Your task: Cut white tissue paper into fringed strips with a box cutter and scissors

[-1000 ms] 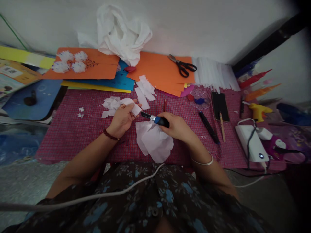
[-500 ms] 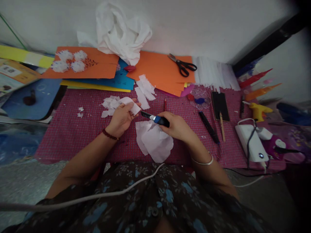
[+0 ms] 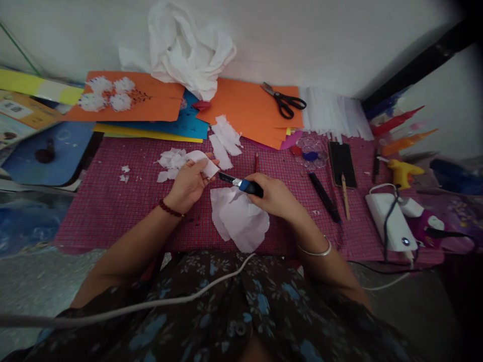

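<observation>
Pinched between the thumb and fingers of my left hand (image 3: 191, 185) is a curved piece of white paper (image 3: 208, 165). My right hand (image 3: 275, 195) is closed round a blue and black utility knife (image 3: 250, 187), its blade out and pointing left, with the tip close to the paper's lower right corner. Whether blade and paper touch, I cannot tell. Under the knife, larger white paper petals (image 3: 241, 218) lie overlapped on the checked cloth. Torn white scraps (image 3: 171, 160) sit just behind my left hand, and white strips (image 3: 225, 141) lie farther back.
Scissors (image 3: 285, 103) rest on orange paper (image 3: 241, 100) at the back. To the right are a black marker (image 3: 324, 197), a phone (image 3: 341, 158), a white power bank (image 3: 390, 221) with cables and a yellow glue gun (image 3: 404, 173). Crumpled white tissue (image 3: 188, 48) leans on the wall.
</observation>
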The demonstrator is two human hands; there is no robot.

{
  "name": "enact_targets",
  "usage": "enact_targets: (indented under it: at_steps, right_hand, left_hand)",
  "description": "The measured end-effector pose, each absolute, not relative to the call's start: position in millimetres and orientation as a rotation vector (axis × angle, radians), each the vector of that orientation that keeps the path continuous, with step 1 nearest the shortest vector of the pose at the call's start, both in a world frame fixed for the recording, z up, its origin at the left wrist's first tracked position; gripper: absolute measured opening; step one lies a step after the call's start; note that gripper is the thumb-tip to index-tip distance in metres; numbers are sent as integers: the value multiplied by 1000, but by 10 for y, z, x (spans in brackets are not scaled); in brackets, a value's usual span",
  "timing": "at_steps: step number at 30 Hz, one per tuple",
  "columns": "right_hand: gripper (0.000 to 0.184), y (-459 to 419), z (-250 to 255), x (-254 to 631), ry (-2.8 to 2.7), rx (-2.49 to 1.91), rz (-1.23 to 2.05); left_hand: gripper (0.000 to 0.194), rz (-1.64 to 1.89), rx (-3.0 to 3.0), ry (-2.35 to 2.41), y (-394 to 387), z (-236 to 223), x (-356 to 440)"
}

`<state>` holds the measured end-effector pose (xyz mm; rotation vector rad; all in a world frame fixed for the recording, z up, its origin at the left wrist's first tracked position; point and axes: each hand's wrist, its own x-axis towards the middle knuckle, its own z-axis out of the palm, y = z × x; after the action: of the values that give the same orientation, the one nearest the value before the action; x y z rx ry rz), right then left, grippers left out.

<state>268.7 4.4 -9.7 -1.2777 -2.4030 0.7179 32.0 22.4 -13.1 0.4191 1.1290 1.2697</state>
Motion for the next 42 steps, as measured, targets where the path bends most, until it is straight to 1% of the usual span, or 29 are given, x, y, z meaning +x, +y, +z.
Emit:
enact_targets:
  at_steps: [7, 13, 29, 42]
  right_hand:
    - [31, 47, -118, 2697, -2398, -1267, 707]
    - [31, 45, -109, 2696, -2405, -1265, 700]
    - [28, 57, -119, 2699, -2417, -1261, 706]
    - [31, 55, -136, 2696, -2417, -1260, 690]
  left_hand:
    - [10, 1256, 427, 1149, 223, -135, 333]
    - [14, 1264, 426, 1123, 231, -171, 312]
    - [14, 1268, 438, 1096, 207, -148, 339]
    - [15, 1263, 415, 1122, 233, -155, 313]
